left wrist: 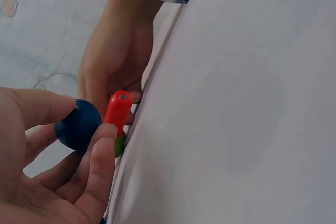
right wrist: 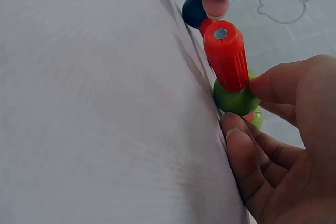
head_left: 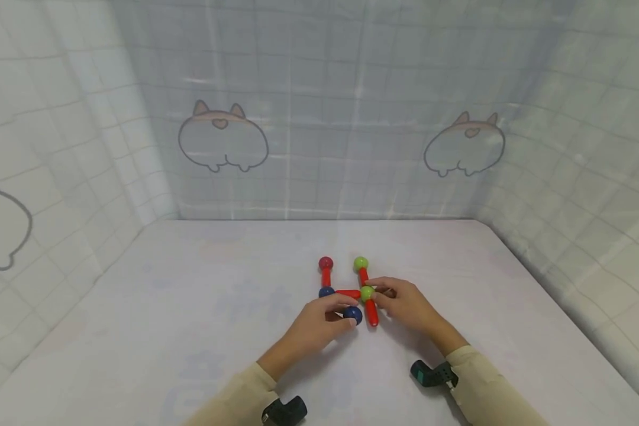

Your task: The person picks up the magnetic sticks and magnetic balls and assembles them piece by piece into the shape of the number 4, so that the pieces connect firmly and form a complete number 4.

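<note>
My left hand (head_left: 313,326) pinches a dark blue ball (head_left: 353,315) between thumb and fingers, just left of the free end of a red stick (head_left: 371,312). With its thumb and fingers my right hand (head_left: 406,303) grips a green ball (head_left: 368,293) that bears this stick. From that ball one red stick runs left to another blue ball (head_left: 326,292), and one runs away to a far green ball (head_left: 360,263). A red ball (head_left: 326,262) tops the stick beyond the left blue ball. A grey disc shows in the stick's free end (right wrist: 220,34); the held blue ball is apart from it.
The pieces lie on a white-covered table (head_left: 218,266). Pale gridded curtains (head_left: 319,118) with cartoon animal outlines hang at the back and both sides. A dark wrist camera (head_left: 284,410) is worn on the left sleeve and another (head_left: 433,374) on the right.
</note>
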`<action>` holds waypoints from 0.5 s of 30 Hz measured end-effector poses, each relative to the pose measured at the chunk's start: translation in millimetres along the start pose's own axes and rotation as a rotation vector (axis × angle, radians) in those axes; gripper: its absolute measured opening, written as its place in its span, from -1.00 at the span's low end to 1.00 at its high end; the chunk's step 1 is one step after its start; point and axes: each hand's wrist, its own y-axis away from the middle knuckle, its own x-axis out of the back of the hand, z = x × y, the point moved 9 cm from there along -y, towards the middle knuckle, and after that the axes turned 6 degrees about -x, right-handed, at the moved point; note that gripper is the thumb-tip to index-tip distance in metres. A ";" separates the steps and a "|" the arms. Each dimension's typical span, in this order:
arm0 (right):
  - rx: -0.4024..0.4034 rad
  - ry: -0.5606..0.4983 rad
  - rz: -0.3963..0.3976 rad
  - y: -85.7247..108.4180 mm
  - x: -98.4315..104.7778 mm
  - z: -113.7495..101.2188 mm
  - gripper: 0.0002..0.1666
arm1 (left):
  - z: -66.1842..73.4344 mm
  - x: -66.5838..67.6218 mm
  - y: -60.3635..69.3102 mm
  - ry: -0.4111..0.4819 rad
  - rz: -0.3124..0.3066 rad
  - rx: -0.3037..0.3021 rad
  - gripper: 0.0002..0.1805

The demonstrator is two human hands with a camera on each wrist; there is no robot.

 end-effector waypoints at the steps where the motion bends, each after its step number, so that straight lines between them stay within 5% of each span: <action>1: -0.003 -0.002 0.000 -0.4 0.2 -0.1 -0.65 | 0.5 -1.7 0.0 0.001 -0.007 0.000 -0.66; 15: 0.005 -0.011 -0.015 -3.4 -1.2 -3.1 -0.64 | -1.2 -14.3 -2.7 0.050 -0.045 -0.011 -0.60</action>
